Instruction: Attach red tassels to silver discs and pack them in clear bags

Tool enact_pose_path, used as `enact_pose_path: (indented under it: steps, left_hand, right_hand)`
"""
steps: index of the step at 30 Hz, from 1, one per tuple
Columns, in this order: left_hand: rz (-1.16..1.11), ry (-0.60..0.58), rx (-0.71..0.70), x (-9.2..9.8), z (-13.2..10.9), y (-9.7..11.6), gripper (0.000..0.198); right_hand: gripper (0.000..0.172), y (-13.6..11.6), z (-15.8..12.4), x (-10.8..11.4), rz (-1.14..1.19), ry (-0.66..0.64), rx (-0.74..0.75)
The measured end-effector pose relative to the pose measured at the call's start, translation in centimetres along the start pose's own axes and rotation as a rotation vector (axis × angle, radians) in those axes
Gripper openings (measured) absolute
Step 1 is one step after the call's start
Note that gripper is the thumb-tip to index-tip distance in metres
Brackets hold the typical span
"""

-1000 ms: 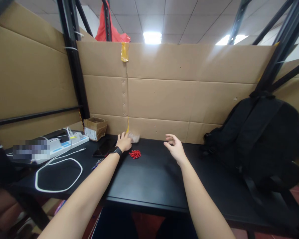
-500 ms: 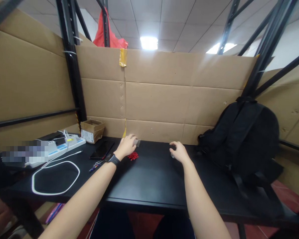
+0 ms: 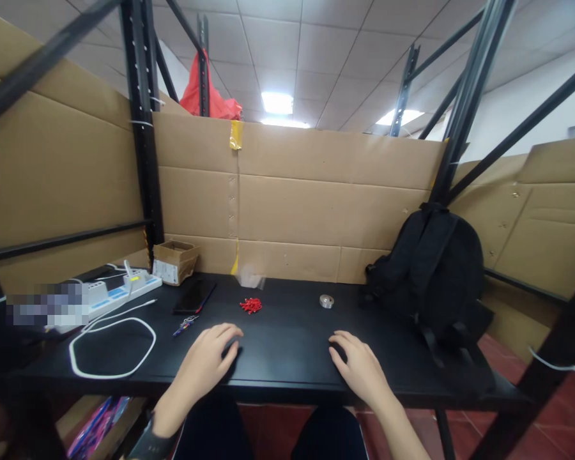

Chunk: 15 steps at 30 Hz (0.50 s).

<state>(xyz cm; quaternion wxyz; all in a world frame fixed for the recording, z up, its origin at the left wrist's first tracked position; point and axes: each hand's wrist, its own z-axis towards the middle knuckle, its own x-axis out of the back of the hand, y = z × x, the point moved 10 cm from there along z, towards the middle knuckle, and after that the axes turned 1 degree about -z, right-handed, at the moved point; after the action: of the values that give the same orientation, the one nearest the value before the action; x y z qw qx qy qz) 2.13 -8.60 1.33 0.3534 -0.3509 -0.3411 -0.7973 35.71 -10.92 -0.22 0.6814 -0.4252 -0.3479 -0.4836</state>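
My left hand point(image 3: 209, 358) rests near the front of the black table point(image 3: 287, 345), its thumb apart from the loosely curved fingers and nothing in it. Likewise empty, my right hand point(image 3: 357, 361) lies near the front edge with thumb and fingers apart. Beyond the left hand is a small pile of red pieces point(image 3: 252, 305), too small to name exactly. A clear plastic bag point(image 3: 250, 280) sits behind that pile against the cardboard. Past the right hand lies a small roll of clear tape point(image 3: 326, 301). Neither hand touches these things.
On the left are a dark phone point(image 3: 191, 298), keys point(image 3: 186, 326), a looped white cable point(image 3: 112, 375), a power strip point(image 3: 117, 292) and a small cardboard box point(image 3: 176, 262). A black backpack point(image 3: 443, 268) stands at right. Cardboard walls point(image 3: 287, 204) and metal posts point(image 3: 141, 115) enclose the table.
Both hands have drawn back toward the front edge. The left has left the plastic bag; the right has moved off the tape roll, which now shows fully. The view has shifted slightly.
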Motion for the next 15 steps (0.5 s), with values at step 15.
enact_pose_path:
  steps: [15]
  left_hand:
    - [0.087, -0.101, 0.128, -3.2, -1.4, -3.0, 0.037]
  right_hand:
    - [0.045, 1.9, -1.6, -0.9, -0.039, -0.035, -0.063]
